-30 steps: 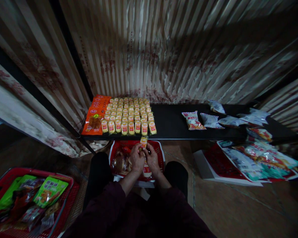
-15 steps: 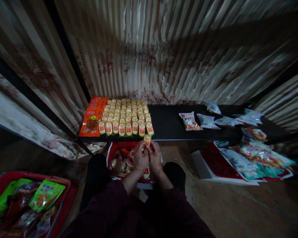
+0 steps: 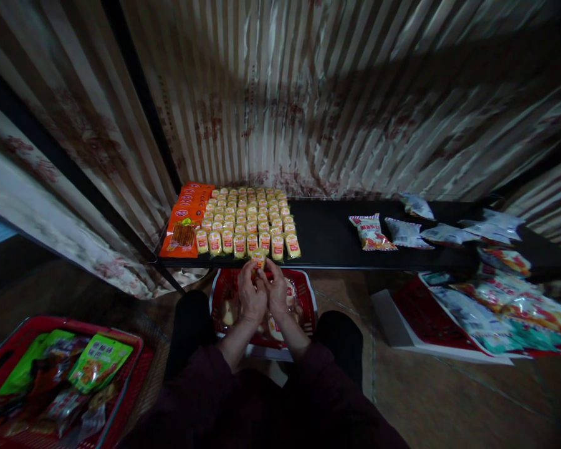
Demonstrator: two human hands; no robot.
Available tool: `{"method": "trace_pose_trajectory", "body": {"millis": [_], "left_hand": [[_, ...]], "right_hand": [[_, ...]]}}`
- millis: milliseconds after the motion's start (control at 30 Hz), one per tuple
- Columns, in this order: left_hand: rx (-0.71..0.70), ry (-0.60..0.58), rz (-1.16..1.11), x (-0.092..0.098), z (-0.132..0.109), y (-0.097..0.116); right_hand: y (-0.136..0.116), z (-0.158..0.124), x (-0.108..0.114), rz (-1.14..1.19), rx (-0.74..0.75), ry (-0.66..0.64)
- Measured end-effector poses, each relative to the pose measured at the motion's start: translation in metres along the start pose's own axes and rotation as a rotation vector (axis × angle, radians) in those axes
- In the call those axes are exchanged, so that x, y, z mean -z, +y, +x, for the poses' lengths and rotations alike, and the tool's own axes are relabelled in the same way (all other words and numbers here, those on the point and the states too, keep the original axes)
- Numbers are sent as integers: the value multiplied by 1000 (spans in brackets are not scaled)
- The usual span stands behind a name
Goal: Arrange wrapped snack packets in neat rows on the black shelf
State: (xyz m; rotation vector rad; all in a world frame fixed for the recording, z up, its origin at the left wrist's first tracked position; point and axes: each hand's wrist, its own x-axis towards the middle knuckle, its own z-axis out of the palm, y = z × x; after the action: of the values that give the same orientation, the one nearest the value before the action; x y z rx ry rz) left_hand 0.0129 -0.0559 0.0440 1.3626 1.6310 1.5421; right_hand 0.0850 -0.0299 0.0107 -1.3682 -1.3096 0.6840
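While the left hand [image 3: 250, 298] and right hand [image 3: 279, 293] meet above the red basket [image 3: 308, 299], each grip pinches one small yellow packet [image 3: 258, 258], held at the front edge of the black bench [image 3: 327, 234], just before the rows of like packets [image 3: 247, 215]; orange packs [image 3: 187, 215] lie at the rows' left end
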Motion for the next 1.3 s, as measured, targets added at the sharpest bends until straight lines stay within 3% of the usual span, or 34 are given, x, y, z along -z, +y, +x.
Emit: {"method": "trace_pose_trajectory", "body": {"millis": [233,400,600,1000,1300], "left_hand": [[-70,121,51,23,35,-19],[-86,183,60,34,56,-33],[-116,161,114,43,74,-47],[-128,111,175,40,80,-70],[-259,108,302,40,79,-79]], "right_hand": [[-20,13,-48,85,30,-21],[-32,20,-68,8,85,-30],[-29,24,-86,-64,142,-49],[-18,23,-86,-106,221,-112],[-9,17,-79,-149,375,-120]]}}
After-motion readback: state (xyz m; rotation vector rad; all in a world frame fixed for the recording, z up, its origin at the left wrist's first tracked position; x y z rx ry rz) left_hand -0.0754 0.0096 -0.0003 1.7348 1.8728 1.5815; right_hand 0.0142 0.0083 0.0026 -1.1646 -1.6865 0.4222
